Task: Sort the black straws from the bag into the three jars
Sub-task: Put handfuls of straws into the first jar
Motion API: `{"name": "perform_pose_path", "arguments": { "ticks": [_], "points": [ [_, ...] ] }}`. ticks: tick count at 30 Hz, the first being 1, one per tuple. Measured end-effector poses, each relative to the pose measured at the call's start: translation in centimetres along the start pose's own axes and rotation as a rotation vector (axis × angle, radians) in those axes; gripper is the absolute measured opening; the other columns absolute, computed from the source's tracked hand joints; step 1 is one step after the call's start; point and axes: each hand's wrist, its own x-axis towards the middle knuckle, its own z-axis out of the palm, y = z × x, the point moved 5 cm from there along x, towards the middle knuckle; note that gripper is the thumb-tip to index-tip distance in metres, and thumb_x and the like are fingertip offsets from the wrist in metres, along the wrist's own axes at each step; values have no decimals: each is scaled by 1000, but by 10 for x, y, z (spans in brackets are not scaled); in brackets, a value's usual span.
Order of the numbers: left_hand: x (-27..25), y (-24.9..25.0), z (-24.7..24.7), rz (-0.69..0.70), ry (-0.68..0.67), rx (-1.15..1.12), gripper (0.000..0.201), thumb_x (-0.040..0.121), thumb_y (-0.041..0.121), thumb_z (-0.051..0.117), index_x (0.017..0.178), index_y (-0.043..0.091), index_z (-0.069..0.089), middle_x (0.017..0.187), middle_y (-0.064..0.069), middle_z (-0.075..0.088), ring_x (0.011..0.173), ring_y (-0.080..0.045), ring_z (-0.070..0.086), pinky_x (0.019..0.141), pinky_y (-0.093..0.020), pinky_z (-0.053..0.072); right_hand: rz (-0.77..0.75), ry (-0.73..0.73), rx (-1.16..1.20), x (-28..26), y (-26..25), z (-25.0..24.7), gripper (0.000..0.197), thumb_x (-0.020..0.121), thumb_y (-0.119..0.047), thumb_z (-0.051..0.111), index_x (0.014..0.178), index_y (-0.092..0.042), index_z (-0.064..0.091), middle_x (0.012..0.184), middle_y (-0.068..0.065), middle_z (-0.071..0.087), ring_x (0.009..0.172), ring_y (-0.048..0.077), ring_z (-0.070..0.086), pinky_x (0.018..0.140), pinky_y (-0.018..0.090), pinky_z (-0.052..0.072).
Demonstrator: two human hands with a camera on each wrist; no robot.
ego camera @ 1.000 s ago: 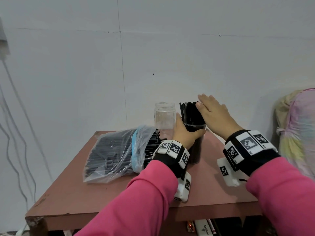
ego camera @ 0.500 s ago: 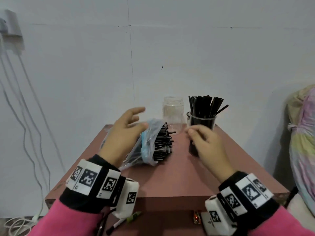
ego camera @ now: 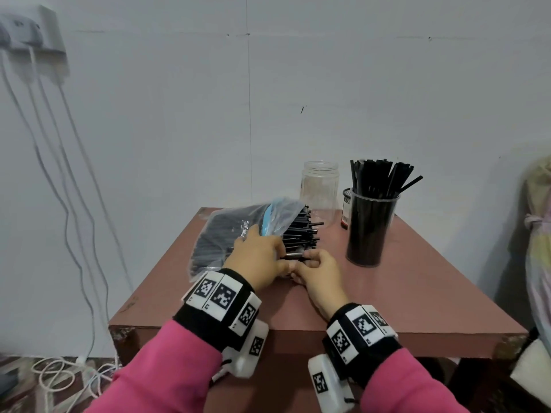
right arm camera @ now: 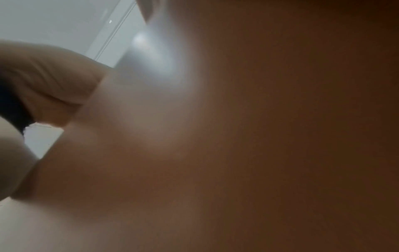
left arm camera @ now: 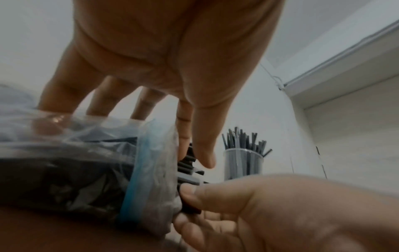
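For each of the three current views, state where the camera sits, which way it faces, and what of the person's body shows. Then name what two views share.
Head: worn on the head, looking forward and down at the table, bag, empty jar and filled jar; both hands and pink sleeves show.
Left wrist: under the left hand, facing along the fingers; right hand pinches straws.
Right wrist: under the right hand, mostly blocked by blurred palm; curled fingers show.
Shared: head and left wrist both show bag, filled jar, both hands.

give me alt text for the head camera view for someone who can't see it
Two hands work at the open end of a bag of black straws on a brown table: the left hand rests on it, the right hand pinches straw ends. Behind stand a straw-filled jar and an empty jar.
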Motion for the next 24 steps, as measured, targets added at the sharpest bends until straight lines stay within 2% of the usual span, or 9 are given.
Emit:
{"name": "perform_pose_path", "arguments": {
  "ticks": [5,8,10,11,13,15,18,19,24],
  "points": [
    [6,-20,-15,41,151,-206,17,78,23,75,75,29,60,119,1,45,117,-22,46,97,-32,40,-25,55,170,0,3,-6,15,84,-8,72,90,-17,63,82,6,69,68,14,68,77,34,57],
    [3,-24,-19,50,196,-277,13,81,9,68,83,21,66,111,1,45,102,-17,51,70,-7,34,-50,76,238,-3,2,-8,13,85,-8,71,92,-16,63,82,4,68,68,12,68,71,28,54],
    [0,-21,-18,86,198,-302,25,84,2,60,96,21,71,114,-1,46,96,-14,51,69,-4,36,-48,86,294,-3,1,-11,12,86,-7,69,95,-13,63,85,6,67,67,11,66,67,23,54],
    [-2,-18,-17,110,186,-305,32,85,1,57,104,22,72,119,-3,45,101,-15,50,76,-5,37,-44,93,329,-3,0,-12,12,87,-6,68,95,-11,62,85,7,67,66,11,65,64,20,54],
    [-6,-14,-11,122,151,-260,35,91,8,54,115,28,69,132,-6,41,120,-21,43,101,-22,36,-44,98,374,-4,-1,-14,11,87,-3,67,94,-9,61,84,7,65,64,9,63,59,17,53],
    [-10,-12,-3,47,120,-117,33,95,26,53,122,41,62,149,-7,28,136,-31,24,115,-39,23,-50,89,384,-5,-2,-15,9,88,-2,66,93,-9,61,83,8,65,64,9,62,58,16,53],
    [-18,-17,9,-46,169,53,37,89,58,52,126,52,51,162,-5,-4,145,-34,-18,115,-55,-4,-48,89,409,-6,-3,-15,9,88,-3,65,96,-7,61,85,9,64,64,10,62,59,16,53],
    [-20,-20,14,-48,215,48,38,87,62,51,124,52,51,162,-5,-6,144,-34,-24,114,-56,-9,-48,90,418,-6,-3,-15,9,89,-3,65,96,-7,61,84,9,64,63,9,62,59,16,53],
    [-24,-33,31,-45,400,-69,28,89,56,53,114,45,55,160,-6,14,147,-31,-6,116,-51,2,-70,113,432,-7,-4,-17,9,89,-2,64,98,-5,61,84,9,63,61,8,60,57,15,52]
  ]
}}
